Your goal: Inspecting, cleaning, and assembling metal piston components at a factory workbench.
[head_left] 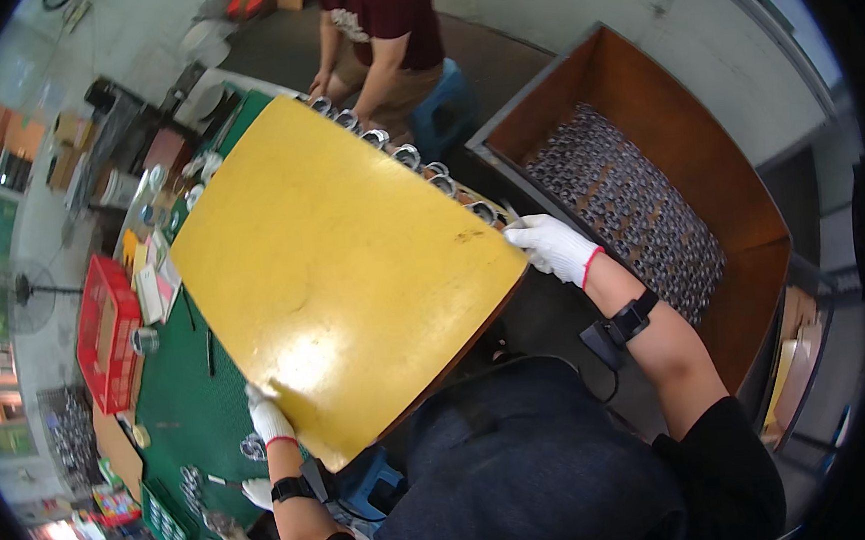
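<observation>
Head view: white-gloved fingers of the left hand [270, 419] hold the left edge of a wide yellow board [342, 266], those of the right hand [554, 246] its right corner, a spread grip that probably steadies it; the board covers part of a green desk [185, 388]; metal rings [406, 156] line its far right edge; rightward, a big brown bin [683, 122] holds dark metal parts [629, 206], seemingly laid in rows for neat packing; leftward stands a red crate [126, 309], contents unclear.

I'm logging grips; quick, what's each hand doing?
Left hand: closed, holding the yellow board by its edge.
Right hand: closed, holding it near a corner.
</observation>
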The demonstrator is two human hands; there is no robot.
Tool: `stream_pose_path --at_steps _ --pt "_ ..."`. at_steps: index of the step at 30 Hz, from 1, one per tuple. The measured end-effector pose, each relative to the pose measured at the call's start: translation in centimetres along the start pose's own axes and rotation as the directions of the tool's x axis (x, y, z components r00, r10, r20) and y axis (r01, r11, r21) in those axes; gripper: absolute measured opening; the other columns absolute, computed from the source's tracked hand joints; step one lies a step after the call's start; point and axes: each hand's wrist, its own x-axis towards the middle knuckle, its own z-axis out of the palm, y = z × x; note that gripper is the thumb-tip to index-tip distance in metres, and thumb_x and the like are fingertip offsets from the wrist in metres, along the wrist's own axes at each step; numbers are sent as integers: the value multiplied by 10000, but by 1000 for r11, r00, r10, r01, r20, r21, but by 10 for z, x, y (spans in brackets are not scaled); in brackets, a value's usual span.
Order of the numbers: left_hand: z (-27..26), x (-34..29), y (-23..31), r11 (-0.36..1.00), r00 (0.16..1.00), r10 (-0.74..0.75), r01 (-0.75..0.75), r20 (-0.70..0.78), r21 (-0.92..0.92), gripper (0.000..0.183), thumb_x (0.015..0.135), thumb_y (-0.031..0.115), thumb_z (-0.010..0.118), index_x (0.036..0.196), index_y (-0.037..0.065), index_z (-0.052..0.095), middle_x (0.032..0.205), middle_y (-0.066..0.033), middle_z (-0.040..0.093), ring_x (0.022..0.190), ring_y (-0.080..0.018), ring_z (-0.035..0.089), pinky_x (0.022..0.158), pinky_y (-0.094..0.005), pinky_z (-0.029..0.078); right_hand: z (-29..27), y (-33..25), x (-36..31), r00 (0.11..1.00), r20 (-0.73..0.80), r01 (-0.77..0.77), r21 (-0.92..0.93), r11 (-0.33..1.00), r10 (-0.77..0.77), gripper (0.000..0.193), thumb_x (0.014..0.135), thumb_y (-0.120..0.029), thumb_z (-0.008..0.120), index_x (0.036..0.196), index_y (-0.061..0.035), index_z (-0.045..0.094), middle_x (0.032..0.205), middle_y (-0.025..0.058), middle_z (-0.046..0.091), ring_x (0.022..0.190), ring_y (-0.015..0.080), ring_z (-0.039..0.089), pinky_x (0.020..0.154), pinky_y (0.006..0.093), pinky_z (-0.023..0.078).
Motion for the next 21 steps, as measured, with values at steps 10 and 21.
stream_pose_path --at_steps 10,21 --pt "-24 -143 83 918 960 149 -44 238 -395 723 934 545 380 1404 -4 343 1450 -192 356 1305 -324 379 1101 -466 276 31 -27 -122 899 36 420 -352 836 -436 389 805 -266 654 1051 35 622 952 108 661 900 162 607 842 290 475" --pt "42 -220 127 899 866 335 -177 371 -400 546 991 448 270 1355 85 453 1431 -83 430 1301 -246 373 1127 -452 174 -28 44 -286 827 -421 391 -46 919 -372 366 851 -272 589 1112 -15 599 765 23 579 530 62 481 456 226 404"
